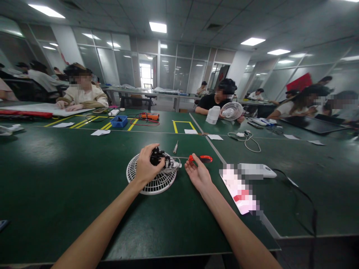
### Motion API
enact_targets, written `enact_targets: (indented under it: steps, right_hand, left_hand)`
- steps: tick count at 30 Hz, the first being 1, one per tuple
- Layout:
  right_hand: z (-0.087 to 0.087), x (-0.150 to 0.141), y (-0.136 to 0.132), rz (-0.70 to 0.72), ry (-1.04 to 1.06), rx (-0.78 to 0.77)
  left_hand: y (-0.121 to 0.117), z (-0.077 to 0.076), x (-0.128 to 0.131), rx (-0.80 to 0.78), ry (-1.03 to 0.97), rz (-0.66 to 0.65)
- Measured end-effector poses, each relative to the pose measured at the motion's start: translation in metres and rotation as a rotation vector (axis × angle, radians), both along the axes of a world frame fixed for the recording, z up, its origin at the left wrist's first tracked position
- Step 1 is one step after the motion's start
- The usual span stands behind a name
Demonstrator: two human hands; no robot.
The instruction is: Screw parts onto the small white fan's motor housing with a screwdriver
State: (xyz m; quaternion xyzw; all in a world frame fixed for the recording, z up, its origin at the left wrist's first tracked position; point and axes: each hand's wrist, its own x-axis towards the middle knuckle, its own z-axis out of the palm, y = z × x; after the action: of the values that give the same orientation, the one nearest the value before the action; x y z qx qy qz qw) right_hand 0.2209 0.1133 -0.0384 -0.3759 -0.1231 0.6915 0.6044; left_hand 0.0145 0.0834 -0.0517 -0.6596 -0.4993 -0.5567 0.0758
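My left hand is curled round the black motor housing of a fan, with thumb and fingers on either side. Under it a round white fan grille lies flat on the green table. White wires and a pale fitting stick out to the right of the housing. In my right hand, palm turned up, a red-handled screwdriver rests between thumb and fingers, its thin shaft pointing left at the motor. A small pale, pointed tool lies just beyond the grille.
To the right are a lit phone-like panel and a white power bank with a black cable. Farther off are a blue bin, an orange meter and a white cable. Across the table a person holds another fan.
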Motion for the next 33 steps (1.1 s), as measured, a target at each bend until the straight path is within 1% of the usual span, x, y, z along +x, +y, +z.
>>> enact_targets:
  steps: [7, 12, 16, 20, 23, 27, 30, 33]
  right_hand:
    - [0.008, 0.0, -0.003, -0.044, 0.043, 0.054]
    - [0.002, 0.0, -0.001, -0.049, -0.002, 0.024]
    - [-0.001, 0.004, 0.004, -0.034, -0.015, 0.092]
    - [0.003, 0.006, 0.004, -0.045, 0.023, 0.13]
    - [0.003, 0.006, 0.003, -0.042, 0.039, 0.103]
    - [-0.004, 0.004, 0.004, -0.011, -0.036, 0.043]
    - [-0.005, 0.004, 0.003, -0.024, -0.067, 0.093]
    - [-0.001, 0.003, 0.002, -0.058, -0.065, 0.144]
  left_hand:
    - [0.0, 0.0, 0.0, 0.004, 0.015, 0.009]
    - [0.0, 0.001, 0.0, 0.006, 0.018, 0.004]
    - [-0.001, 0.001, -0.001, -0.003, 0.013, 0.005]
    - [-0.001, 0.001, -0.001, -0.017, 0.006, 0.006]
    - [-0.001, 0.001, 0.0, -0.026, 0.005, 0.005]
    - [-0.001, 0.001, 0.0, -0.026, 0.003, 0.009]
    - [-0.001, 0.0, 0.0, -0.025, 0.003, 0.01]
    - [-0.001, 0.0, 0.0, -0.019, 0.002, 0.008]
